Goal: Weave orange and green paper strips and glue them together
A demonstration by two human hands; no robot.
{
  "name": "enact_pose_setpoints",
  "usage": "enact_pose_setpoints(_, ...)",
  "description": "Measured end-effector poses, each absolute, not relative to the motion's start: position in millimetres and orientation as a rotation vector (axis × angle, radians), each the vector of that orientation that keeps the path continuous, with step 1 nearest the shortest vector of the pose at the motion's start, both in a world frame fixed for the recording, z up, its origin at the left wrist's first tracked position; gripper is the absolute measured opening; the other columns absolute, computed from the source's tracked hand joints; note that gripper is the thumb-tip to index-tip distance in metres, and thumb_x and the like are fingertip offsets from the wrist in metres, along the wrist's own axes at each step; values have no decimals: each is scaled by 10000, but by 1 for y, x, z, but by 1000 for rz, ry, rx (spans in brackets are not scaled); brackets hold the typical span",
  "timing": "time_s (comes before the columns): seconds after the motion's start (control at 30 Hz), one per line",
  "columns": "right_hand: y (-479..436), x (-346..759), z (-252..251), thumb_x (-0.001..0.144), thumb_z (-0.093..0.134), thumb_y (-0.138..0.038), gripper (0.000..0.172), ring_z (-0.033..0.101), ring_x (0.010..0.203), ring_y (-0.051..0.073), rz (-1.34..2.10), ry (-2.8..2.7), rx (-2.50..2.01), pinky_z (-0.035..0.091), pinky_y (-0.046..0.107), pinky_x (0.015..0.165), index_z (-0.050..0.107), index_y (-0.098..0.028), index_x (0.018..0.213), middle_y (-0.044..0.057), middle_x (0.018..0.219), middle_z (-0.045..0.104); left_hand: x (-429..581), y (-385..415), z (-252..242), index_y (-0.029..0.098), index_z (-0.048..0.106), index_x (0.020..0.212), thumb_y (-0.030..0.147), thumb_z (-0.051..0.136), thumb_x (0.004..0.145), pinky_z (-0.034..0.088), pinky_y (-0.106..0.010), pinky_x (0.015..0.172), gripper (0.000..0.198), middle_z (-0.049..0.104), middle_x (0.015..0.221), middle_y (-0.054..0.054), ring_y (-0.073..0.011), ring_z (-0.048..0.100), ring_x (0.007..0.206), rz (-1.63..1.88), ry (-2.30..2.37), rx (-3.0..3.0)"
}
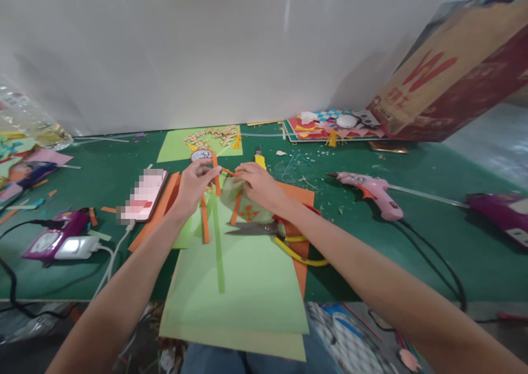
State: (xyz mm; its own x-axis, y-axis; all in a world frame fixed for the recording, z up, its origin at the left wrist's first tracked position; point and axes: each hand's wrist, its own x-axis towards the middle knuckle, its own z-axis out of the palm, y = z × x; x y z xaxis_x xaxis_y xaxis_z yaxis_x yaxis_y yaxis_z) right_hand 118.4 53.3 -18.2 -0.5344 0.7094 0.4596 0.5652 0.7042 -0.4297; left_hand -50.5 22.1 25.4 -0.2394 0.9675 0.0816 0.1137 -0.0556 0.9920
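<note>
My left hand (193,184) pinches an orange paper strip (215,170) that stands nearly upright above the table. My right hand (258,186) holds the other end of a thin orange strip (229,171) and rests on a pale green paper piece with orange marks (247,212). Two more orange strips (204,223) lie on the light green paper sheets (243,286) under my hands, beside a long green strip (218,253). Scissors with yellow and red handles (264,230) lie just below my right hand.
A pink glue gun (373,191) with a black cord lies to the right on the green table (433,236). A phone (144,195) and a purple device with a white charger (61,241) sit at the left. Craft scraps (330,124) and a cardboard box (449,82) stand behind.
</note>
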Motion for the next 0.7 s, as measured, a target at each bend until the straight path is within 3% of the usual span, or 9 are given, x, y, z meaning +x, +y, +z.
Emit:
enact_pose_setpoints(0.1,53,122,-12,662,456,42,375,525,1128,255,379,-2445,-771,438,423,981,731,-169,804,103,1075,650,-51,24,23,171,506,809,200,723,634,386,-200,491,280,603,562,57,-75,505,465,1424,1453,1162)
enact_pose_setpoints(0.27,49,124,-3,642,545,34,355,401,1321,299,506,-2656,-712,326,498,1094,747,-192,827,96,1243,596,-52,25,21,188,448,822,192,700,673,413,-189,524,293,592,594,70,-72,536,506,1480,1414,1132)
enact_pose_setpoints(0.53,49,123,3,681,631,-14,183,502,1238,272,576,-2712,-688,273,513,1122,721,-163,735,126,1145,632,-56,26,16,183,505,848,245,702,684,463,-204,577,264,599,623,56,-85,575,573,1436,1305,1182)
enact_pose_setpoints(0.7,57,130,-2,675,586,17,352,456,1286,283,529,-2734,-677,340,504,1085,721,-184,930,106,1203,613,-55,26,15,179,512,851,242,704,681,469,-212,576,263,601,614,53,-85,567,557,1425,1307,1169)
